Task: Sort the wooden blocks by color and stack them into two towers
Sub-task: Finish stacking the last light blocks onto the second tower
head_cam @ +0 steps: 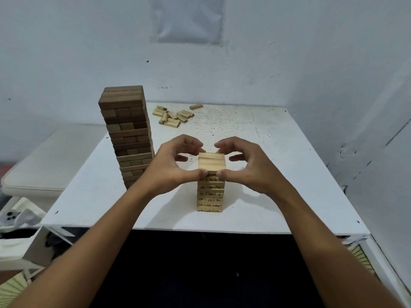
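My left hand [172, 165] and my right hand [246, 166] meet at the top of the light wooden tower [210, 185], just below the middle of the frame. Both thumbs press against the near edge of its top layer, while my curled fingers arch over and touch the far edge, so each hand pinches that top layer from its own side. The blocks lower down in this tower carry small dark numbers on their near faces.

To the left of centre stands the dark wooden tower [127, 134], much taller, its blocks laid in crossing layers; my left hand hides part of its lower right side. Towards the top centre, at the far side of the white table [278, 174], lies a loose pile of light blocks [173, 116], and just to its right one single block [196, 106] lies apart. The table surface is speckled with dark spots.
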`<state>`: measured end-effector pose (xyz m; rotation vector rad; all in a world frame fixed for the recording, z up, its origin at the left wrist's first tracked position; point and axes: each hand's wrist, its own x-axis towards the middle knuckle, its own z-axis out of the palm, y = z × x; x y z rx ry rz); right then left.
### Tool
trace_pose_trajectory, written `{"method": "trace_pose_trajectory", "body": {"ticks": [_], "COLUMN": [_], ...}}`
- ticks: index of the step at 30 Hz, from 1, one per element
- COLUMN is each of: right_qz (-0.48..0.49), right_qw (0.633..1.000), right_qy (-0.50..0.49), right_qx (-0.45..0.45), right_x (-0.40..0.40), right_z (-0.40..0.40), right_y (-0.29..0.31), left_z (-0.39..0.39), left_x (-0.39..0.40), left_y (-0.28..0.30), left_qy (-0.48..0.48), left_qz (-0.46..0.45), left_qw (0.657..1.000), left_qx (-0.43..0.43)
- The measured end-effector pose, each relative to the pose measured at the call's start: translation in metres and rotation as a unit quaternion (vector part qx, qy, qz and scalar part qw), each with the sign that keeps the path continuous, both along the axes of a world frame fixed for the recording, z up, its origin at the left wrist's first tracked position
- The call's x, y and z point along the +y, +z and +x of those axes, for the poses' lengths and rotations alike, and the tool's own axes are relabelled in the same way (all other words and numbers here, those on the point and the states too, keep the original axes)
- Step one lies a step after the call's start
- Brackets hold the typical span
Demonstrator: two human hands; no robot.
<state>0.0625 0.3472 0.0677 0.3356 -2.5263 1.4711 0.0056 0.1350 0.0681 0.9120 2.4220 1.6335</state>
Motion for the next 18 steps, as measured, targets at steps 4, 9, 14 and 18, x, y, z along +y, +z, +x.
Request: {"method": "trace_pose_trajectory", "body": {"ticks": [4, 9, 14, 18], "right_qz": [0.010, 0.016, 0.021, 0.023], "right_qw": [1.000, 1.000, 1.000, 1.000], "right_qy": [-0.002, -0.003, -0.004, -0.001], "right_qx": [-0.006, -0.009, -0.010, -0.013], "right_x": [-0.0012, -0.0015, -0.0014, -0.0002], "right_z": [0.0008, 0.0009, 0.0010, 0.0023], "right_y": [-0.0013, -0.0021, -0.0029, -0.0036], "left_z": [0.0001, 0.0004, 0.0001, 0.0007], "left_x": [-0.0020, -0.0021, -0.0034, -0.0035], "left_y": [-0.0030, -0.0053, -0.0067, -0.0084], "left_qy": [-0.001, -0.003, -0.008, -0.012], "left_qz": [0.000, 0.001, -0.001, 0.000], "left_qw": [1.000, 1.000, 1.000, 1.000], "left_qx": [-0.004, -0.006, -0.005, -0.004]}}
